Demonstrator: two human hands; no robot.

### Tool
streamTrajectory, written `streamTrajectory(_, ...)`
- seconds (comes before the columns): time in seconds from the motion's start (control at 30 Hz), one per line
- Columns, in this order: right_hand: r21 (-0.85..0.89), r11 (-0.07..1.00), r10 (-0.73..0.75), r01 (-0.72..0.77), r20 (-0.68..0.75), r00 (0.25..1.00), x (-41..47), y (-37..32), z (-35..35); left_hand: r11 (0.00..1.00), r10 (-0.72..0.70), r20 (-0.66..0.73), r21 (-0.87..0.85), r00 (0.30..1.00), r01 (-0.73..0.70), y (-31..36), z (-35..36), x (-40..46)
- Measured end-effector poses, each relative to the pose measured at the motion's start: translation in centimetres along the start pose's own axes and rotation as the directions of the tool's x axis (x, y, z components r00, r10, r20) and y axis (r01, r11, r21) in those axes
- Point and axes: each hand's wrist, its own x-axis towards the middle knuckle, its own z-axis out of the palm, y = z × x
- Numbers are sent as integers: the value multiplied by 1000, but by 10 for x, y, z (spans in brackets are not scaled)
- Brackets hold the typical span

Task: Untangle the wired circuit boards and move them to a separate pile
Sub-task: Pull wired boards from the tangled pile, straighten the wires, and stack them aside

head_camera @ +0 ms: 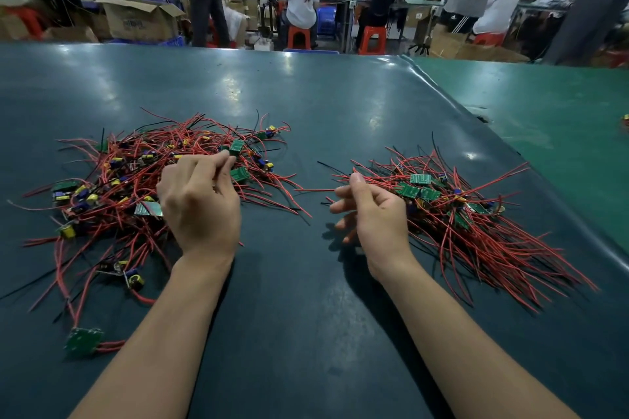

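Note:
A tangled heap of small green circuit boards with red and black wires [122, 187] lies on the left of the dark green table [306, 105]. My left hand [199, 201] is over its right side, its fingertips pinching a green board [236, 147] lifted off the heap. A second, tidier pile of wired boards [452, 214] lies on the right, its wires fanned toward me. Beside that pile's left edge is my right hand [369, 211], which pinches a red wire [316, 190] that runs leftward between thumb and forefinger.
One loose green board with red leads [83, 341] lies near the table's front left. A lighter green surface [551, 105] adjoins the table on the right. Beyond the far edge, people sit on red stools [299, 37] among cardboard boxes [139, 19].

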Motion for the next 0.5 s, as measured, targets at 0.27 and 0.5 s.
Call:
streamTrajectory(0.27, -186, 981, -28, 50, 118, 993, -3, 4, 2, 902, -288, 521, 429, 803, 45, -11, 14, -3)
streamTrajectory(0.5, -202, 977, -35, 63, 142, 989, -2, 7, 1, 926, -255, 406, 364, 877, 100, -9, 17, -1)
